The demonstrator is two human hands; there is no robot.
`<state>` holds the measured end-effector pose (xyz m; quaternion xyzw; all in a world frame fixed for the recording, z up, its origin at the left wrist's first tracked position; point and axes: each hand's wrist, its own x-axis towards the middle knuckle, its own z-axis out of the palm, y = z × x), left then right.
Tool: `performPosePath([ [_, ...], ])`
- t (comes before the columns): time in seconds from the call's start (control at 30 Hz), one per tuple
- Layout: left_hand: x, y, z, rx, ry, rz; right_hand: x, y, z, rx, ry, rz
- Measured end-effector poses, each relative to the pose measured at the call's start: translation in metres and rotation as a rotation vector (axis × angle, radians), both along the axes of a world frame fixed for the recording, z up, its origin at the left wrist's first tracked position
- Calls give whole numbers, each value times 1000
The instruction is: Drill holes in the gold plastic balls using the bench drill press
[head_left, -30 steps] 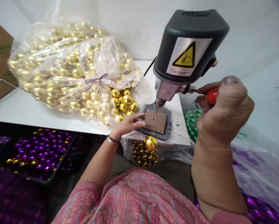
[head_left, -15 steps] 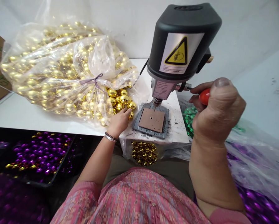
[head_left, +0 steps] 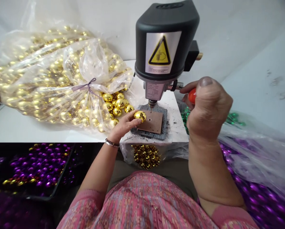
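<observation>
A shiny gold bauble (head_left: 140,116) is pinched in the fingers of my left hand (head_left: 125,124), over the left side of the brown square plate (head_left: 154,122) with a small hole in it. That plate lies on the grey base (head_left: 162,136) of a black bench drill press (head_left: 166,38). Its bit points down behind the hole, apart from the bauble. My right hand (head_left: 208,106) is closed around the red knob (head_left: 192,96) of the drill's feed lever, on the right of the machine. More loose gold baubles (head_left: 117,110) lie at the bag's mouth.
A big clear bag of gold baubles (head_left: 49,79), tied with a purple ribbon, covers the table's left. Dark shavings surround the base. Gold baubles (head_left: 147,156) sit below the front edge. Purple baubles fill a crate (head_left: 42,162) at lower left; green ones (head_left: 235,118) and wrapped purple ones lie right.
My left hand has taken a gold bauble from the loose ones and moved it right, over the plate. My right hand stays on the red knob. The view has shifted slightly.
</observation>
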<state>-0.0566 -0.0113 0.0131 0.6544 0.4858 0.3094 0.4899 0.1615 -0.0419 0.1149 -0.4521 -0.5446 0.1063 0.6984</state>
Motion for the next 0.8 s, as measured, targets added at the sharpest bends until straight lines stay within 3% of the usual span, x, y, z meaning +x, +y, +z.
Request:
performPosePath([
  [0.17, 19, 13, -6, -118, -15, -45, 0, -3, 4, -30, -61, -26],
  [0.33, 26, 21, -3, -131, 94, -4, 0, -4, 5, -43, -44, -2],
  [0.63, 41, 23, 3, 107, 369, -3, 0, -4, 7, -60, -31, 5],
  [0.8, 50, 23, 2, 160, 387, -17, 1, -6, 8, -68, -21, 29],
])
